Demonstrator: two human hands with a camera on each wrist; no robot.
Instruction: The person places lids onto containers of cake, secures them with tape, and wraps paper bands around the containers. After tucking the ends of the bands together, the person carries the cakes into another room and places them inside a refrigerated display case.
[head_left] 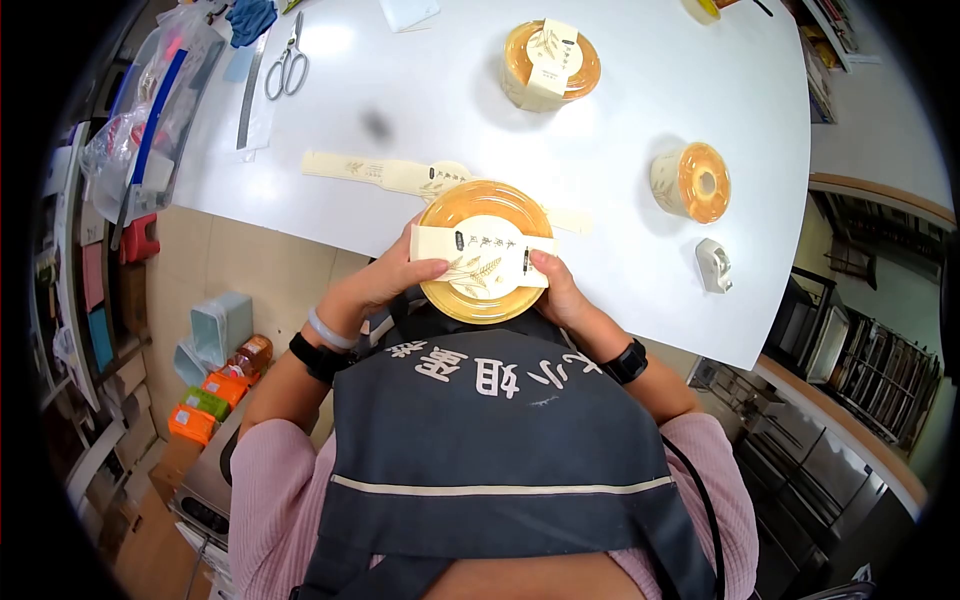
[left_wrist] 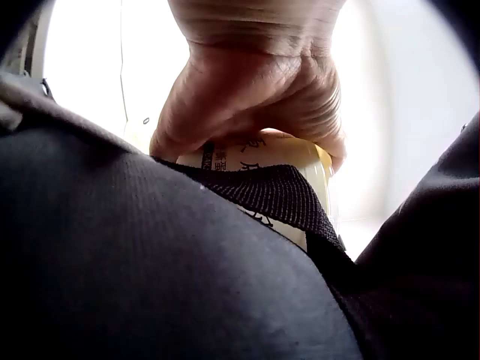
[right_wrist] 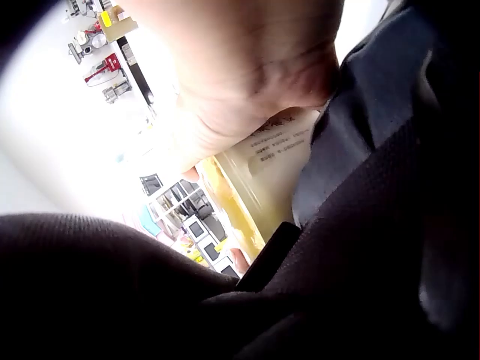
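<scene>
Both hands hold a round tub with a golden-yellow lid point(head_left: 487, 196) at the table's near edge, in front of the apron. A cream paper band point(head_left: 480, 262) with wheat drawings and dark characters lies across the lid. The left hand point(head_left: 392, 272) grips the tub's left side, its thumb on the band. On the other side the right hand point(head_left: 570, 297) grips it, thumb at the band's right end. In the left wrist view the left hand point(left_wrist: 251, 97) curls over the printed tub; the right wrist view shows the right hand point(right_wrist: 240, 82) against its printed side. Undersides are hidden.
Flat paper bands point(head_left: 385, 174) lie just beyond the tub. A banded tub point(head_left: 550, 65) stands at the back, another tub point(head_left: 692, 183) at the right, above a white tape dispenser point(head_left: 713, 266). Scissors point(head_left: 289, 72) and a plastic bin of bags point(head_left: 165, 110) are at the left.
</scene>
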